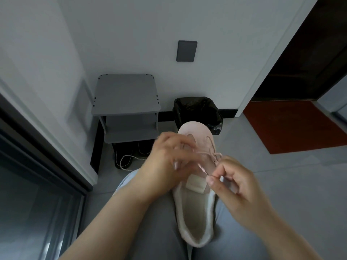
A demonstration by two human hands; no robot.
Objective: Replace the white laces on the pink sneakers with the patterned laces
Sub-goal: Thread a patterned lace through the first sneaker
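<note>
Room: grey floor [281, 184], shoe rack [127, 96], black bin [195, 109].
Lap: pink sneaker [195, 203], toe pointing away.
Right hand [234, 186]: pinching patterned lace [202, 168].
Left hand [165, 166]: blurred over the eyelets, grip unclear.

Dim, cool, even light; soft focus throughout, motion-blurred hands [165, 162], wide-angle bending toward the edges.

Pink sneaker [195, 212] on the lap; right hand [238, 186] pinches its lace [201, 168], left hand [165, 162] beside.
</note>
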